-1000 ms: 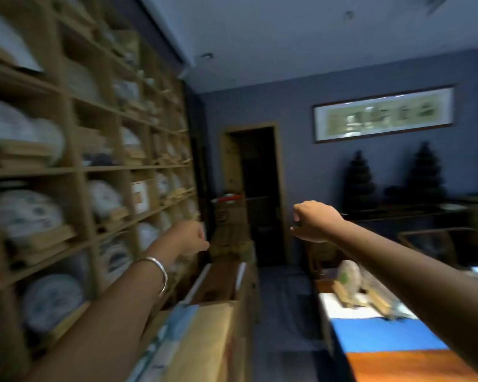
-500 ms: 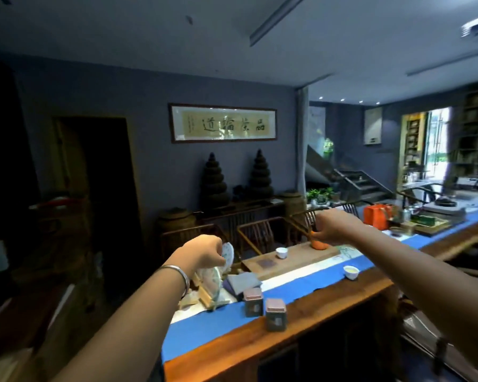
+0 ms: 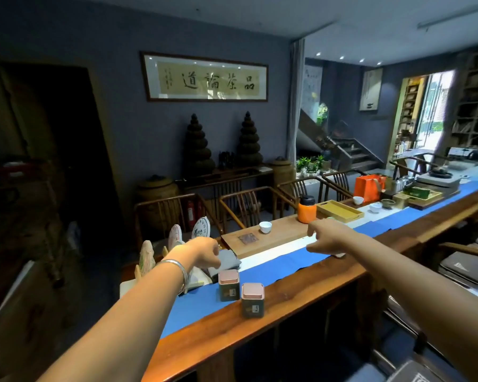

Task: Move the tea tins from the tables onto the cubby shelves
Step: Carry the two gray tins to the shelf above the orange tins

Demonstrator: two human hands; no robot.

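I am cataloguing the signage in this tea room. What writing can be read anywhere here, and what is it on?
"道論茶品": large brush characters, as they run left to right, on the framed calligraphy scroll on the wall.
Smaller column of characters at the scroll's left end: too small to read.
Label on the nearer tea tin: blurred, unreadable.
Label on the farther tea tin: blurred, unreadable.
Printing on the wrapped tea cakes: too small to read.

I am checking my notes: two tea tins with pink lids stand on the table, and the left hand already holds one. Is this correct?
Not quite. In the head view both tea tins stand untouched on the table; the left hand is above them, holding neither.
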